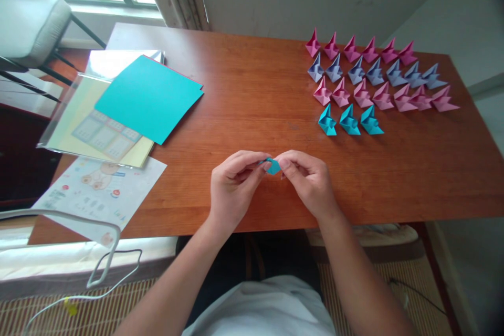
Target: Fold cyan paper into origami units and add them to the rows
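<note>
A small folded piece of turquoise paper (pixel 273 166) is held between my two hands, just above the front part of the table. My left hand (pixel 238 181) pinches its left side between thumb and fingers. On its right edge, the thumb and fingers of my right hand (pixel 307 178) are closed. Most of the paper's folds are covered by my fingers. Beyond my right hand stand three turquoise origami figures (pixel 349 121) in a short row. Behind them are rows of light pink origami (pixel 362 93), lavender origami (pixel 356 71) and dark pink origami (pixel 350 49).
Turquoise paper sheets (pixel 151 97) lie over a clear plastic pack of yellow paper (pixel 59 128) on the left of the wooden table (pixel 244 94). A printed sheet (pixel 134 194) sits near the left front edge. A chair (pixel 35 23) stands beyond the table's left end.
</note>
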Demonstrator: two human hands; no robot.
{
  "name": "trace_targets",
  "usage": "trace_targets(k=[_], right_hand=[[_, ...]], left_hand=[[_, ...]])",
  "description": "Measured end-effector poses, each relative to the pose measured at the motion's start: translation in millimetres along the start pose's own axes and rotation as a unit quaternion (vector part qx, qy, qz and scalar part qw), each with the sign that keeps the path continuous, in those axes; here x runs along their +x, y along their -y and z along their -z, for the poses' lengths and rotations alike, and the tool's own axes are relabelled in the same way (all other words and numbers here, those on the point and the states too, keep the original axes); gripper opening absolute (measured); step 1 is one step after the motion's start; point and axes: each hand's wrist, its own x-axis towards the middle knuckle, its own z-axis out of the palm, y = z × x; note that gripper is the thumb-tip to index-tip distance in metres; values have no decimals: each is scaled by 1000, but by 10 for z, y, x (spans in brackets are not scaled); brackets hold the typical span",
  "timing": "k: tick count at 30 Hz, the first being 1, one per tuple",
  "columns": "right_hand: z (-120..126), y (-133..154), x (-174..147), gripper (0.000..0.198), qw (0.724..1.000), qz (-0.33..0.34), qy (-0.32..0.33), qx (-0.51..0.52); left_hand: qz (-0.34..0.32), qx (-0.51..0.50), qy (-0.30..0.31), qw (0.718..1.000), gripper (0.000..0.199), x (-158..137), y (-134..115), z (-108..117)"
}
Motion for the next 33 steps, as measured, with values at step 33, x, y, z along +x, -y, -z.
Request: trace_targets(k=[33], right_hand=[[-47, 30, -3, 10, 995, 49, -34, -83]], left_hand=[[-48, 127, 33, 990, 13, -19, 15, -3]])
